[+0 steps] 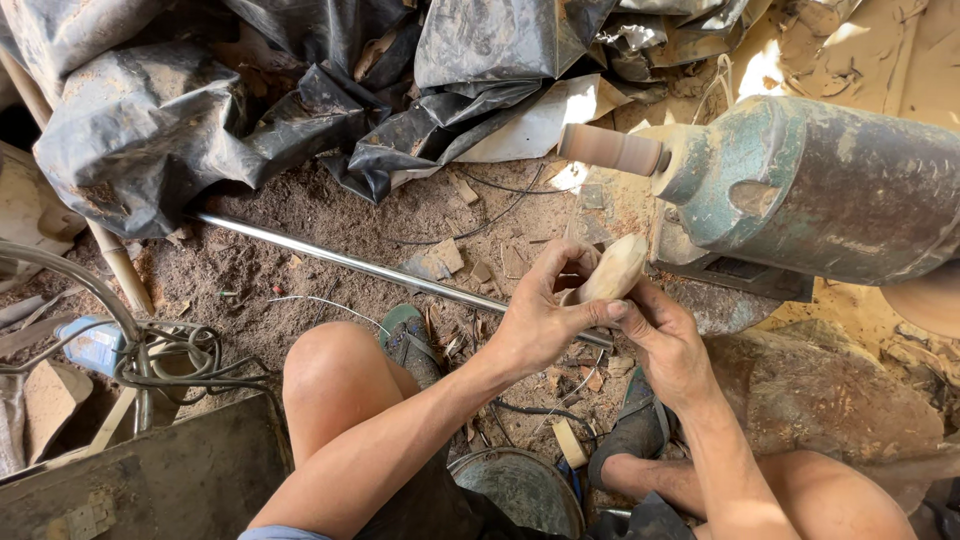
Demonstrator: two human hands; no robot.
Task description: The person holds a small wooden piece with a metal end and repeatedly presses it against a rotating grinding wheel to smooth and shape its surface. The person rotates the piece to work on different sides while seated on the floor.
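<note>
Your 2 hands meet just right of the frame's centre, both closed around a small pale wooden piece (612, 268), rounded and smooth, tilted up toward the upper right. Your left hand (540, 315) wraps it from the left, fingers curled over its top and thumb pressed along its lower edge. Your right hand (665, 340) grips it from below, fingertips touching the same lower end. The piece sits just beneath a tan sanding drum (610, 149) that juts leftward from a green motor housing (830, 190) filling the right of the frame; piece and drum look apart, though the gap is hard to judge from this angle. Behind your hands a metal pipe (340, 260) runs diagonally across the sawdust-covered ground. Crumpled black plastic sheeting (150, 120) fills the upper left. A coil of grey cable (165, 355) lies at the left edge, and a metal bucket (520, 490) sits between your knees at the bottom.
</note>
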